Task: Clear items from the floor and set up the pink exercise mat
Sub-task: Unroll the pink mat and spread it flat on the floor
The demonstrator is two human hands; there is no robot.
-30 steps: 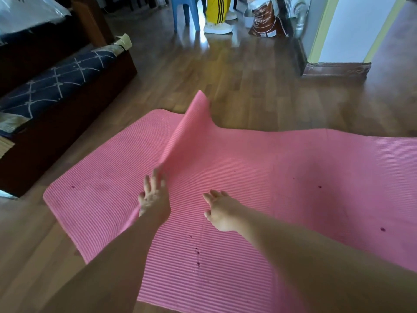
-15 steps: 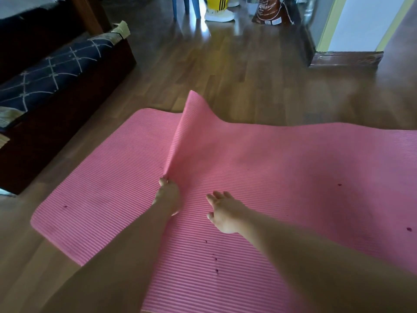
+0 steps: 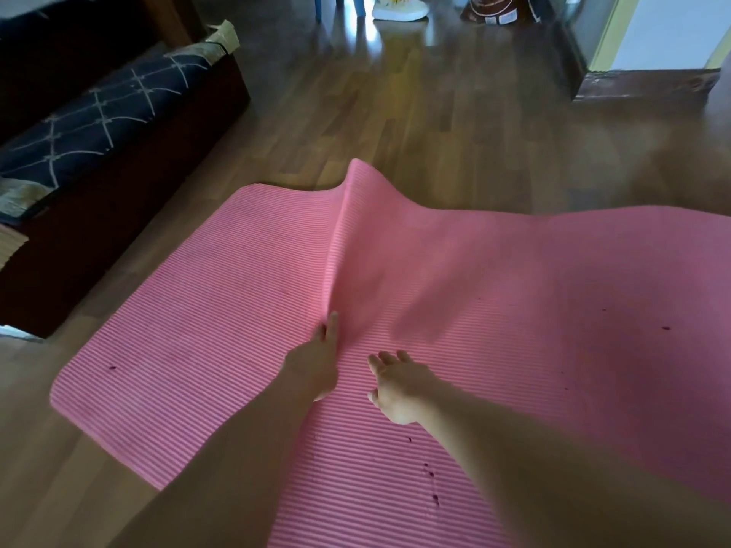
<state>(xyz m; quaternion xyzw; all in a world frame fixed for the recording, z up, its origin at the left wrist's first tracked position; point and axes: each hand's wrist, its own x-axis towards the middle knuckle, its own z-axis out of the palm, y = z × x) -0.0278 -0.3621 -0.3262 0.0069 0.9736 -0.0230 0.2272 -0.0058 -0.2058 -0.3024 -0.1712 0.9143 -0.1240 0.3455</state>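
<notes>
One pink ribbed mat (image 3: 514, 310) lies spread on the wood floor (image 3: 415, 112), filling the near and right part of the view. It is not flat: a raised fold (image 3: 344, 231) runs from the middle of the mat to its far edge, where it stands up in a peak. Small dark spots dot the surface. The left grip (image 3: 316, 361), a bare hand, has its fingers straight against the near foot of the fold, pressing there and clasping nothing. The right grip (image 3: 395, 385), also bare, is just to the right of it over the mat, fingers spread and loose, holding nothing; whether it touches the mat I cannot tell. On the left a dark sofa (image 3: 99, 231) with a navy patterned cushion (image 3: 99, 120) stands near the mat's left end. At the far side are blue stool legs (image 3: 358, 3), a white shoe (image 3: 399, 11) and a brown bag (image 3: 498, 9). Far right is a wall corner with yellow trim (image 3: 609, 29).
</notes>
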